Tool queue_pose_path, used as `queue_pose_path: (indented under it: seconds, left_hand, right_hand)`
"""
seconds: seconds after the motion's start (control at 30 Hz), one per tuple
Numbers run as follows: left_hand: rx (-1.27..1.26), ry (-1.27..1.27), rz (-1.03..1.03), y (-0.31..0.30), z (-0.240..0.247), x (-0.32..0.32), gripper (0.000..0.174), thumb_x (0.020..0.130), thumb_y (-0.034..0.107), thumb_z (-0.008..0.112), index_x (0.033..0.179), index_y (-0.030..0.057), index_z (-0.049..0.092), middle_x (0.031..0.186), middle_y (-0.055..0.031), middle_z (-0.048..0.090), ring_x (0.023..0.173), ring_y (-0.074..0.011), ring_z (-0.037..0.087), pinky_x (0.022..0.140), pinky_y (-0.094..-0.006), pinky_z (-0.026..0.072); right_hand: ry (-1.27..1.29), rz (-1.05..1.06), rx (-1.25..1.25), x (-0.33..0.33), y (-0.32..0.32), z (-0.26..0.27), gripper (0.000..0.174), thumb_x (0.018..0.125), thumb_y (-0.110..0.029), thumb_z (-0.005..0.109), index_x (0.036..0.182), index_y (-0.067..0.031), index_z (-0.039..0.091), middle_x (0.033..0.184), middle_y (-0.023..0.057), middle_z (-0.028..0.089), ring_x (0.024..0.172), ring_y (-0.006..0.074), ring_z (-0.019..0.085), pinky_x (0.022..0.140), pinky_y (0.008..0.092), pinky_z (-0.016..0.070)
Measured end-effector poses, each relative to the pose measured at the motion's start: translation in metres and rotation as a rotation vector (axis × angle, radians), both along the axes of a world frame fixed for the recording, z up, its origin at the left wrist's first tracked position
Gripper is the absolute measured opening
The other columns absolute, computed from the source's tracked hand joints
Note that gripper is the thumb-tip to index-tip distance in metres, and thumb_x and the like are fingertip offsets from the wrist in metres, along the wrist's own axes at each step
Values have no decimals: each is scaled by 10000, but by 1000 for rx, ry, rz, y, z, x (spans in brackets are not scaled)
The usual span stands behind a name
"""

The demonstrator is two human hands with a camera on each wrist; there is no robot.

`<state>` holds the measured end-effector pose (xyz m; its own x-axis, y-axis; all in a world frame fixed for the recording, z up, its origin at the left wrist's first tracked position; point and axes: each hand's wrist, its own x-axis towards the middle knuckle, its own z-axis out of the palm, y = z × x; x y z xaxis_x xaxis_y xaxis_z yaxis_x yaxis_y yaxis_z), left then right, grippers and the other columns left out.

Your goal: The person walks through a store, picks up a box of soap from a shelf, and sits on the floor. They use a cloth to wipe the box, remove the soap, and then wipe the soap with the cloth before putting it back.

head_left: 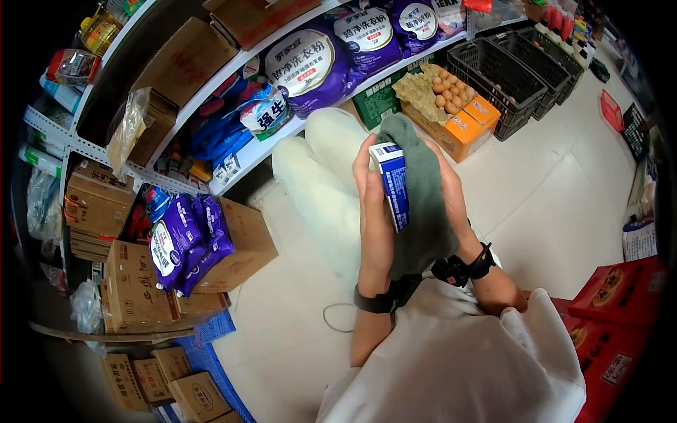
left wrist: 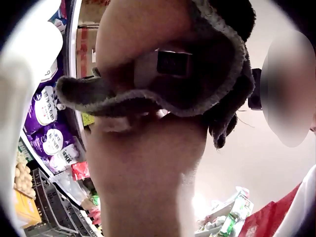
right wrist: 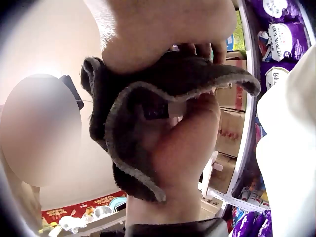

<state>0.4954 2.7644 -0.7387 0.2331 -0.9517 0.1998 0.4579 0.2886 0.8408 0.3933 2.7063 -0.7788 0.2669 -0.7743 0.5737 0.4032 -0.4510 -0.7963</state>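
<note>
In the head view my left hand [head_left: 376, 211] grips a slim blue and white box [head_left: 395, 187] with small printed text, its fingers and thumb along the near side. A dark grey-green cloth [head_left: 423, 218] lies around the box's other side and hangs below it. My right hand [head_left: 451, 194] holds the cloth against the box from the right, its fingers partly hidden behind the fabric. In the left wrist view the cloth [left wrist: 227, 94] wraps loosely with the end of the box [left wrist: 173, 64] inside its fold. The right wrist view shows the same fold of cloth [right wrist: 118, 118].
Shelves ahead hold purple detergent bags [head_left: 307, 67]. An orange carton [head_left: 472, 127] of eggs and black crates [head_left: 497, 77] stand on the floor at front right. Cardboard boxes [head_left: 243, 243] with purple bags are at left, red boxes [head_left: 617, 303] at right.
</note>
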Motion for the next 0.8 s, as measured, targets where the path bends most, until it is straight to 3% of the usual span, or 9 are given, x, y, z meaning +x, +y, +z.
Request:
queue_pose_path:
  seconds: [0.03,0.13,0.3,0.4,0.63,0.73,0.8]
  left_hand:
    - [8,-27,-8,1,0,-1,704,1075,494,428,1590,49,246,1480,-136,446,1322,-190,484,1118,-316,377]
    - [37,-107,-66,6,-2,-2,753,1047,508,507,1579,46,241,1457,-139,457,1299,-190,489,1096,-315,397]
    - [134,-183,-243,12,3,1,743,1015,407,635,1544,30,275,1372,-119,505,1235,-180,513,1052,-315,433]
    - [215,-121,-267,13,-3,2,744,1010,384,644,1542,22,271,1340,-110,524,1219,-177,524,1050,-313,434]
    - [131,-164,-194,11,-1,-5,720,981,272,701,1506,3,288,1273,-131,566,1112,-149,579,952,-294,499]
    - [131,-80,-128,12,1,-11,658,970,218,715,1452,2,323,1212,-137,596,1051,-140,605,915,-284,518]
    - [131,-39,-71,11,-4,-13,609,972,198,709,1416,4,340,1184,-141,612,1033,-136,613,906,-282,522]
  right_hand:
    - [-26,-16,-32,0,0,0,562,1041,-286,550,1484,44,448,1417,151,564,1301,204,533,1117,324,395]
    - [-6,-62,182,3,9,12,541,1019,-278,589,1446,37,490,1352,137,604,1253,194,561,1088,322,421]
    - [32,-145,150,-4,5,5,466,999,-237,612,1374,29,539,1246,101,640,1154,159,587,1026,305,456]
    - [45,-146,153,-7,5,6,424,992,-218,620,1334,27,565,1201,77,654,1108,135,592,997,290,466]
    - [-52,-234,330,-10,-5,0,396,1006,-245,628,1286,33,593,1079,32,652,956,98,619,862,240,521]
    - [-141,-174,368,-15,-7,-4,365,972,-202,669,1255,22,615,1112,30,660,991,100,586,898,267,498]
    - [-159,-216,160,-15,-6,-7,367,972,-207,668,1254,21,614,1124,37,652,994,97,585,892,264,499]
